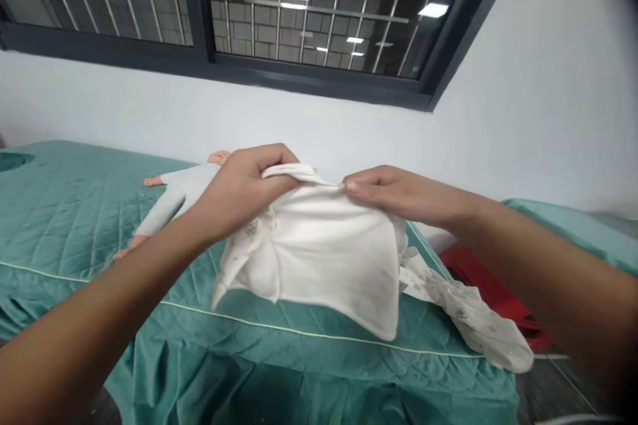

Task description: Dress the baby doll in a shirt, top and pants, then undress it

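Observation:
A white baby garment (323,246) hangs between my hands above the bed's front edge, its plain side facing me and a little green print showing at its left. My left hand (254,176) is closed on a gathered fold of its upper edge. The thumb and fingers of my right hand (383,187) pinch the same edge farther right. Behind my left forearm a doll (187,189) in a pale suit lies on the bed, partly hidden. Right of the garment, a second printed white cloth piece (463,309) drapes over the bed's corner.
The bed (90,206) has a green quilted cover with a face hole at the far left. Beyond it are a white wall (149,106) and a barred window (319,20). A red object (478,265) stands past the bed's right end, near another green-covered surface (558,219).

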Demonstrator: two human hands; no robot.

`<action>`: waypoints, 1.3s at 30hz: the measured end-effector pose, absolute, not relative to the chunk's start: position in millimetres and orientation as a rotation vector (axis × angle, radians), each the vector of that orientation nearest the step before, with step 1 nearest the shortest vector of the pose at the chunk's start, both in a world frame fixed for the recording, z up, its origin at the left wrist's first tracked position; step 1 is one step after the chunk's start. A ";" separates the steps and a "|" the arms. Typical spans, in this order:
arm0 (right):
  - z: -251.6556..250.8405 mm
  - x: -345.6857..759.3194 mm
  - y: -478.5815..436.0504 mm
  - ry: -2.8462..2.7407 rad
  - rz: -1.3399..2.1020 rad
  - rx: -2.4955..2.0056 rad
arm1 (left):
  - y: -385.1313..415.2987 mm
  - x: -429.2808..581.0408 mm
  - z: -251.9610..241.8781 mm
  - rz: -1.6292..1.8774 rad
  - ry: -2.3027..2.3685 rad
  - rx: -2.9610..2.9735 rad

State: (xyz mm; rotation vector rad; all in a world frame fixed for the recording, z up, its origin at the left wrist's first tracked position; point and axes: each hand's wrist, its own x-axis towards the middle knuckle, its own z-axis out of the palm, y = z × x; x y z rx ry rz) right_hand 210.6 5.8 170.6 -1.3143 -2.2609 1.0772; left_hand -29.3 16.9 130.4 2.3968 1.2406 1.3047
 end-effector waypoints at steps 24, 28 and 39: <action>130.1 186.4 4.4 -2.094 0.895 -1.290 | 30.2 -43.4 119.5 1.597 1.405 2.516; 129.3 183.7 8.1 -2.005 0.864 -1.215 | 27.4 -45.2 124.0 1.586 1.422 2.477; 110.0 205.5 22.3 -1.907 0.856 -1.369 | 28.6 -47.1 109.5 1.157 1.579 3.277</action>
